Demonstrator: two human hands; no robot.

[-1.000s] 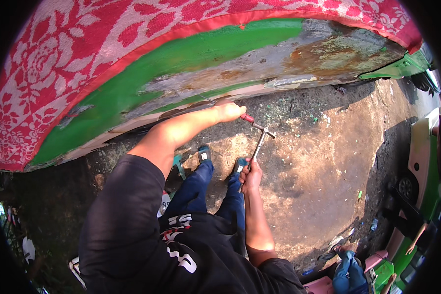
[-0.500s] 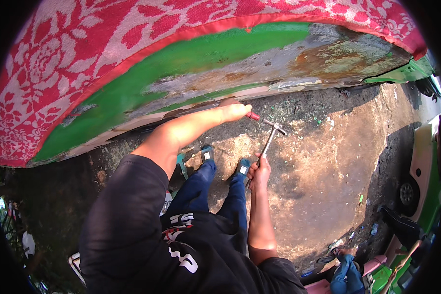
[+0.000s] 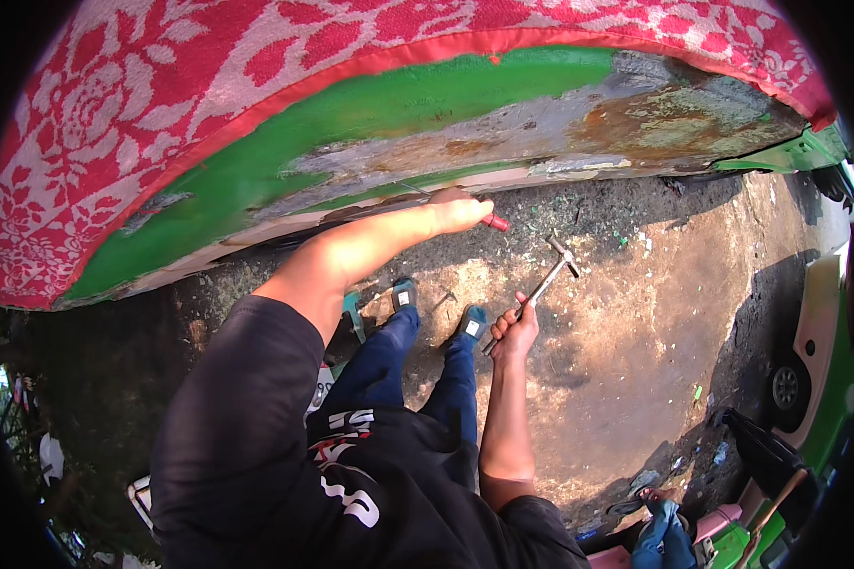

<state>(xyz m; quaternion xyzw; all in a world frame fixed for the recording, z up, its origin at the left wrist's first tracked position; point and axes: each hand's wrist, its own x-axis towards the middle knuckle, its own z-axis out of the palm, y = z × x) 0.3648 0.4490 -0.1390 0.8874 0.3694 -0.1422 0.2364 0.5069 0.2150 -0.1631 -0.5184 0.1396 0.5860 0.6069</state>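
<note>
My left hand (image 3: 463,212) is closed round a screwdriver-like tool with a red handle (image 3: 496,222). Its thin metal shaft points left, with its tip at the lower part of a worn car body panel (image 3: 380,171) in green paint, grey filler and rust. Most of the handle is hidden in my fist; the butt end sticks out to the right. In my right hand (image 3: 514,332) is a metal hammer (image 3: 546,277), gripped by the handle. The hammer's head is raised below and right of the red handle, with a gap between them.
A red and white floral cloth (image 3: 285,57) drapes over the car. My feet stand on dirty ground (image 3: 626,351) scattered with chips. At the right is another green and pink car (image 3: 821,351); a person's legs (image 3: 664,536) show at the lower right.
The hammer's head has swung away from the red handle's butt, to the right and slightly down. My left hand has stayed nearly in place.
</note>
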